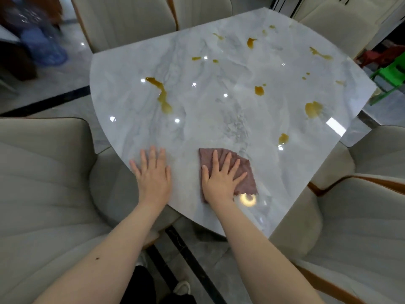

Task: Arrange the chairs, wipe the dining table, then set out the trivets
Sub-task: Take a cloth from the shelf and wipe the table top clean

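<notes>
The right hand [221, 178] presses flat, fingers spread, on the brown cloth [241, 170] at the table's [219, 106] lower edge. The left hand [153, 172] rests open beside it, holding nothing. The amber spills [163, 97] all lie toward the upper frame, beyond the fingertips; the right hand is nearer most.

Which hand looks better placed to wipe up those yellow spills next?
The right hand: it already presses flat on the brown cloth. The left hand lies bare on the table. The nearest spill is also on the right.
</notes>
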Available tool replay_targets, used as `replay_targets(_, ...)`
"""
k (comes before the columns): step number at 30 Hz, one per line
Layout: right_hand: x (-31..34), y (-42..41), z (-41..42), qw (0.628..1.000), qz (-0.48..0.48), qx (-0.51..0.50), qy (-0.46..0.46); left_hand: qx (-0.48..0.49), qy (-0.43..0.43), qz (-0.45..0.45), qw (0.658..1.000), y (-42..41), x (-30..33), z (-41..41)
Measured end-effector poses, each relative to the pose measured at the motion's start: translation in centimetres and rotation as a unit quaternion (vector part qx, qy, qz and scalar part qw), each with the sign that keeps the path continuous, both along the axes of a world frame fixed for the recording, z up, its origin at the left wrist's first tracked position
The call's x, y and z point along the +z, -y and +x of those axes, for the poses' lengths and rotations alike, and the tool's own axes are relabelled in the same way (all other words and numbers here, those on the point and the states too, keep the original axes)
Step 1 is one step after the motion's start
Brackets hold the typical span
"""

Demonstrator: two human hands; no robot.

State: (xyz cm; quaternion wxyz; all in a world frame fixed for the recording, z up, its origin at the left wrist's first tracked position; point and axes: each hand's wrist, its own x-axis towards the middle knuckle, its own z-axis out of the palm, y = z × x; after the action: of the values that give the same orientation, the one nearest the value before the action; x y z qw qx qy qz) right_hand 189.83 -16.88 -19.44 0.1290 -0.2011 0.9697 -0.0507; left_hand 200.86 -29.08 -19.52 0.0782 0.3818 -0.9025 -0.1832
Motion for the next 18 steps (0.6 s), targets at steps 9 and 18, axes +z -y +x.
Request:
replay_targets(9, 0.1, 5.4, -1.3, 0.974, -0.033, 0.224, -0.011, 0.024, 0.057, 0.011, 0.998, 9.7, 0.6, -2.8)
replay_targets(18, -0.5, 11.9, -5.5, 0.996, -0.007, 0.082, -0.031, 0.05, 0.095, 0.004, 0.994, 16.7, -0.3, -7.3)
